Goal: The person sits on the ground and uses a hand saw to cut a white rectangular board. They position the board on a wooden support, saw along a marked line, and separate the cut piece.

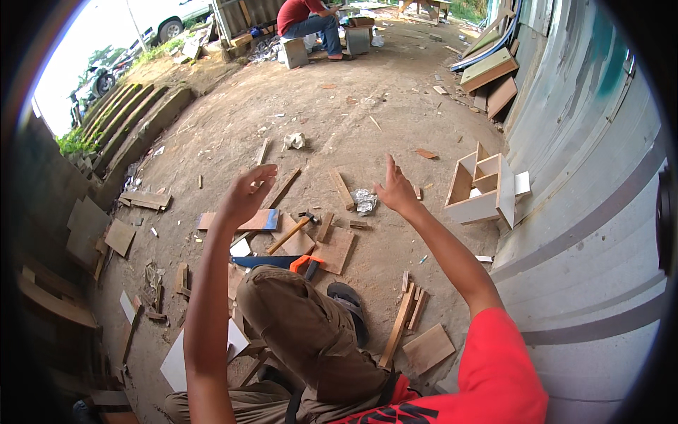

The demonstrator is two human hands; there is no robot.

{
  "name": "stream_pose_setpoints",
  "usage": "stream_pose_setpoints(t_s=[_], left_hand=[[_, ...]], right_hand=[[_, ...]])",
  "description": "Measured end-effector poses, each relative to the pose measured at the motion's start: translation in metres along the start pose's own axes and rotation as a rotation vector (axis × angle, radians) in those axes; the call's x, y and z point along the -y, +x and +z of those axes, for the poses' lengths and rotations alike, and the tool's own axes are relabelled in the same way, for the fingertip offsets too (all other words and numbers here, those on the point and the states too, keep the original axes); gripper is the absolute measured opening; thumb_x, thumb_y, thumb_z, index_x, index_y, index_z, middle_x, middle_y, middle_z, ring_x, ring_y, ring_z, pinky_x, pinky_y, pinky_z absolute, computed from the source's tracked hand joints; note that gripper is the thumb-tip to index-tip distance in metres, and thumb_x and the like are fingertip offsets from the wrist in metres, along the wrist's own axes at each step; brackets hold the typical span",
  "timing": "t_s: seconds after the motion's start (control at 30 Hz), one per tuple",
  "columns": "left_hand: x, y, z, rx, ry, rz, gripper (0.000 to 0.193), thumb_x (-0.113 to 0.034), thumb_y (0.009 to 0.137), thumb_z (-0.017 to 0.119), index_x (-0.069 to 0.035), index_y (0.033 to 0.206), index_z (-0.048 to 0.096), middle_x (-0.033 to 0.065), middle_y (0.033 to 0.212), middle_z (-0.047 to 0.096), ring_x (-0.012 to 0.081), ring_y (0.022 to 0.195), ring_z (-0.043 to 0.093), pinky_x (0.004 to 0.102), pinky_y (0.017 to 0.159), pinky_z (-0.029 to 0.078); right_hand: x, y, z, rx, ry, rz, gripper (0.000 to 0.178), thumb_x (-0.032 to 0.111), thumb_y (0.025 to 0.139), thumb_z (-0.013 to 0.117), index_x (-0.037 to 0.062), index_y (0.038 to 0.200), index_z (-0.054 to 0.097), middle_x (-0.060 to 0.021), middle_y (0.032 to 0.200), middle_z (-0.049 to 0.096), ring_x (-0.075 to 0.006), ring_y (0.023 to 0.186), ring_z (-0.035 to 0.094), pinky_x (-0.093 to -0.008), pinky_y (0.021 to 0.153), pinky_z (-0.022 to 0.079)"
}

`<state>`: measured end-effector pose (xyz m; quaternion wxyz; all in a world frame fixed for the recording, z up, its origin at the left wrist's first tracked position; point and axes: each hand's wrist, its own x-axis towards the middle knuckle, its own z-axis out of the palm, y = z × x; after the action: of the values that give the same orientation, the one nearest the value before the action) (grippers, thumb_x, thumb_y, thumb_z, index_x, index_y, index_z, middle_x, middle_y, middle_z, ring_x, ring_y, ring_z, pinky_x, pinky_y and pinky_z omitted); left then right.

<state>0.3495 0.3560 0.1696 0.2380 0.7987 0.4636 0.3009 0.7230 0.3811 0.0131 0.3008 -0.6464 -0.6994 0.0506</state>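
Both of my hands are raised in the air over the work area with nothing in them. My left hand is open, its fingers loosely bent and pointing right. Across from it, my right hand is open too, with a finger pointing up and the thumb apart. Below and between them lie a hammer with a wooden handle, and a handsaw with an orange and black grip, beside my bent knee. Under the hammer are flat wooden boards. A crumpled silvery wrapper lies below my right hand.
A small wooden box with compartments stands by the metal wall at right. Wood strips and a square board lie by my foot. Scrap boards lean at left. Another person sits far off on a block.
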Motion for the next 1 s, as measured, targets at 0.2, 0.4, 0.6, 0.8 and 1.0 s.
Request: stream_pose_setpoints(t_s=[0.2, 0.4, 0.6, 0.8, 1.0], left_hand=[[0.034, -0.139, -0.1, -0.174, 0.179, -0.192, 0.035, -0.022, 0.101, 0.058, -0.008, 0.133, 0.06, 0.0073, 0.125, 0.068, 0.0181, 0.115, 0.063, 0.0371, 0.092, 0.052], [0.104, -0.313, -0.12, -0.099, 0.27, -0.602, 0.068, -0.036, 0.087, 0.076, 0.0, 0.139, 0.052, 0.0231, 0.138, 0.056, 0.0328, 0.131, 0.053, 0.0418, 0.11, 0.042], [0.152, -0.458, -0.057, 0.157, 0.45, -1.161, 0.146, -0.072, 0.05, 0.086, -0.008, 0.159, 0.012, 0.0239, 0.16, 0.024, 0.0376, 0.149, 0.023, 0.0571, 0.117, 0.028], [0.153, -0.463, -0.026, 0.02, 0.344, -1.048, 0.105, -0.067, 0.075, 0.073, -0.007, 0.152, 0.036, 0.0251, 0.155, 0.035, 0.0366, 0.143, 0.037, 0.0478, 0.114, 0.036], [0.153, -0.464, -0.022, -0.046, 0.364, -0.995, 0.089, -0.059, 0.079, 0.073, -0.001, 0.141, 0.048, 0.0233, 0.138, 0.051, 0.038, 0.128, 0.051, 0.0484, 0.106, 0.043]], right_hand=[[0.182, 0.057, -0.018, -0.036, 0.245, -0.347, 0.087, 0.03, 0.091, 0.066, 0.0006, 0.152, 0.012, -0.0377, 0.128, 0.05, -0.0489, 0.111, 0.059, -0.05, 0.095, 0.051], [0.377, 0.031, 0.005, 0.283, 0.352, -0.751, 0.065, 0.032, 0.093, 0.066, -0.0022, 0.141, 0.038, -0.0287, 0.111, 0.066, -0.0423, 0.104, 0.065, -0.0443, 0.093, 0.052], [0.452, -0.065, 0.135, 0.9, 0.337, -0.851, 0.068, 0.046, 0.094, 0.063, -0.0018, 0.138, 0.044, -0.0286, 0.126, 0.06, -0.0415, 0.119, 0.058, -0.0452, 0.102, 0.047], [0.41, -0.199, 0.233, 0.824, 0.085, -1.231, 0.116, 0.074, 0.077, 0.067, 0.004, 0.156, 0.018, -0.0303, 0.151, 0.033, -0.0429, 0.141, 0.035, -0.0575, 0.114, 0.028], [0.424, -0.247, 0.235, 0.745, 0.203, -1.308, 0.127, 0.072, 0.067, 0.075, 0.0083, 0.158, 0.014, -0.0328, 0.155, 0.023, -0.0458, 0.145, 0.029, -0.0646, 0.114, 0.024]])
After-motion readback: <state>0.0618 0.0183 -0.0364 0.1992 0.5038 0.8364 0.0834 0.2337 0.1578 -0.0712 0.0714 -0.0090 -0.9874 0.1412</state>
